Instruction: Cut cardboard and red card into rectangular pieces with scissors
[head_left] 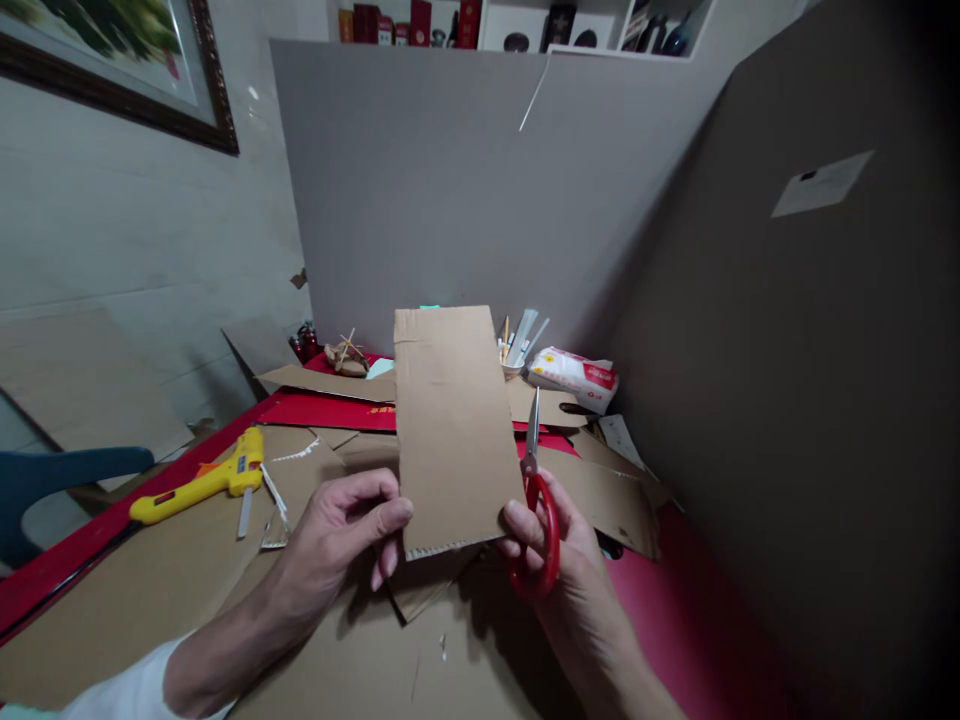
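Observation:
A rectangular piece of brown cardboard [454, 430] is held up in front of me, its corrugated lower edge facing me. My left hand [341, 535] pinches its lower left corner between thumb and fingers. At the lower right corner, my right hand [559, 550] presses the cardboard with the thumb. That same hand also carries red-handled scissors [541, 535], blades pointing up beside the cardboard's right edge and looking closed. Another cardboard piece [427, 590] shows below the held one, partly hidden by it.
A yellow glue gun [217, 480] lies at left on cardboard covering the red table [720, 600]. Behind are cardboard scraps [607, 500], a white tissue pack [574, 375] and a cup of sticks and pens [517, 350]. Grey panels [450, 180] stand at the back and right.

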